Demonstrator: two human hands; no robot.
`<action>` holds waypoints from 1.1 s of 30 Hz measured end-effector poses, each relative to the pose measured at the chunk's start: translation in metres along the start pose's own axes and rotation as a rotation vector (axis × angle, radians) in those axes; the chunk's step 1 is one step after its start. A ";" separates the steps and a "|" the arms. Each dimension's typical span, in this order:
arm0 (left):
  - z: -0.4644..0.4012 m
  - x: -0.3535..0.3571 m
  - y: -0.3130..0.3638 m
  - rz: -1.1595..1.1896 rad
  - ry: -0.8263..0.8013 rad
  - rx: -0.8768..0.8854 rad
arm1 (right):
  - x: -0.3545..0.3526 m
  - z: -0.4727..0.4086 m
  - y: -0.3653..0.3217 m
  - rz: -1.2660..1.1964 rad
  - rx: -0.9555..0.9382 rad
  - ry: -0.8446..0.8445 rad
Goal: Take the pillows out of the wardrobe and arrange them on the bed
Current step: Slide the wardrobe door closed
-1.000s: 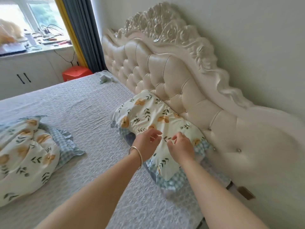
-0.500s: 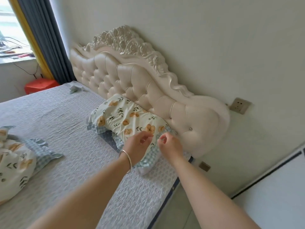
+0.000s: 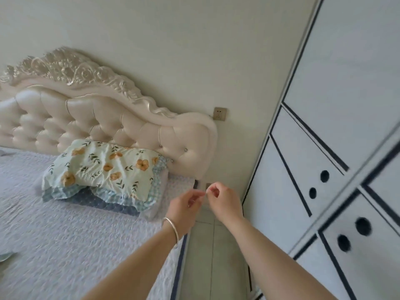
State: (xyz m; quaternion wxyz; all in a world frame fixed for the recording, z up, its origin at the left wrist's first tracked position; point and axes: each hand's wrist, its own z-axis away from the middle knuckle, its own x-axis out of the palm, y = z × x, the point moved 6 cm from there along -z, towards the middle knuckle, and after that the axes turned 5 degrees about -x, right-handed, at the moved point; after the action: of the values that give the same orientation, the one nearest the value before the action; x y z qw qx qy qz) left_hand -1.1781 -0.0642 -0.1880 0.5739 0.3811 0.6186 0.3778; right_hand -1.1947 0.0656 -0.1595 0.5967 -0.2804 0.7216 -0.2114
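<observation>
Against the tufted, glossy headboard point(image 3: 108, 122), at its right end, the floral pillow point(image 3: 104, 167) lies on the quilted bed point(image 3: 65, 234), leaning slightly on the padding. It looks soft, light and floppy, its cotton cover wrinkled and edged with a blue checked frill; gripping both short ends or scooping under its middle would suit it best. Right of the headboard, off the pillow, the left hand point(image 3: 186, 207) and right hand point(image 3: 223, 201) hover with fingers loosely curled, gripping nothing visible. Furthest right stands the white wardrobe point(image 3: 335, 148), smooth-panelled, doors closed.
</observation>
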 end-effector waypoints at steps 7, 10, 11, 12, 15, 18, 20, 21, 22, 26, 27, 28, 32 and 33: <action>0.079 0.064 0.082 0.028 -0.223 0.174 | -0.112 0.123 0.009 0.065 0.106 0.275; 0.126 0.097 0.118 0.010 -0.363 0.301 | -0.154 0.178 0.012 0.058 0.157 0.399; 0.144 0.106 0.129 -0.005 -0.422 0.357 | -0.167 0.198 0.013 0.060 0.171 0.435; 0.160 0.115 0.141 -0.027 -0.473 0.415 | -0.182 0.218 0.014 0.068 0.182 0.474; 0.199 0.130 0.177 -0.058 -0.519 0.598 | -0.228 0.276 0.012 0.115 0.197 0.595; 0.238 0.146 0.211 -0.027 -0.489 0.758 | -0.267 0.333 -0.001 0.209 0.152 0.712; 0.272 0.156 0.230 -0.015 -0.488 0.842 | -0.286 0.369 -0.009 0.295 0.121 0.760; 0.291 0.161 0.239 -0.021 -0.485 0.908 | -0.295 0.387 -0.013 0.343 0.105 0.791; 0.309 0.164 0.248 -0.029 -0.475 0.987 | -0.304 0.406 -0.019 0.403 0.074 0.832; 0.378 0.170 0.278 -0.017 -0.411 1.192 | -0.326 0.476 -0.051 0.788 -0.137 0.937; 0.394 0.169 0.285 -0.007 -0.393 1.212 | -0.330 0.490 -0.057 0.865 -0.176 0.928; 0.409 0.169 0.290 -0.003 -0.380 1.232 | -0.333 0.504 -0.064 0.942 -0.208 0.919; 0.462 0.178 0.303 -0.077 -0.380 1.356 | -0.352 0.545 -0.083 1.275 -0.223 0.880; 0.472 0.181 0.304 -0.112 -0.383 1.371 | -0.356 0.551 -0.084 1.329 -0.205 0.849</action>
State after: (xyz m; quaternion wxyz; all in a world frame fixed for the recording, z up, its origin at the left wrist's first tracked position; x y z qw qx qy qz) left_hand -0.7049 0.2426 -0.0157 0.3223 0.6834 0.6238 -0.2001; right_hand -0.5958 0.2531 0.0493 0.2431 0.2598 0.9195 0.1672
